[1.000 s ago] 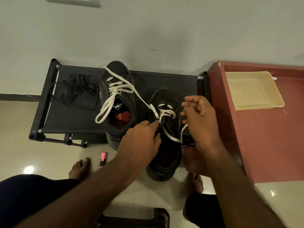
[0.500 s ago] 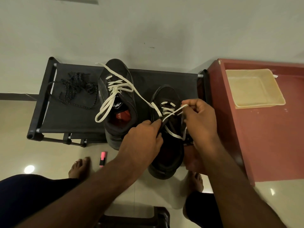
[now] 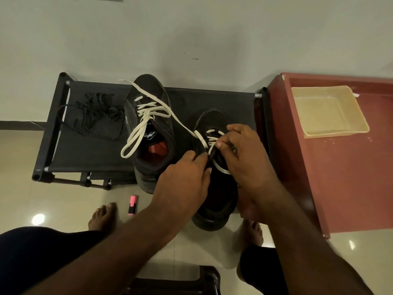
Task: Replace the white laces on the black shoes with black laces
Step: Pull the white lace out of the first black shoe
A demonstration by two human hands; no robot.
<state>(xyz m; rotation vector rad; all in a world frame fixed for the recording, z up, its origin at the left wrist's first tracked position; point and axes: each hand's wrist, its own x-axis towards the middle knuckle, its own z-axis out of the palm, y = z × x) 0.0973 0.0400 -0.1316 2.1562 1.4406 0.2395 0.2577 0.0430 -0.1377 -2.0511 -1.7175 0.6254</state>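
Two black shoes stand on a black fabric rack (image 3: 89, 152). The left shoe (image 3: 148, 107) carries loosened white laces (image 3: 146, 118) whose loop hangs over its side. The right shoe (image 3: 214, 194) overhangs the rack's front edge and has a white lace (image 3: 209, 138) partly pulled out. My left hand (image 3: 185, 179) pinches the right shoe's tongue. Above the eyelets, my right hand (image 3: 244, 154) pinches the white lace between thumb and fingers. A tangle of black laces (image 3: 95, 113) lies on the rack's left part.
A red-brown table (image 3: 344, 167) stands to the right with a cream tray (image 3: 357, 116) on it. A pink highlighter (image 3: 133, 205) lies on the tiled floor near my bare feet. A dark stool edge (image 3: 191, 279) is at the bottom. A white wall is behind.
My right hand came down from above the shoe's right side to the eyelets and now pinches the lace close to them. My left hand stayed on the tongue.
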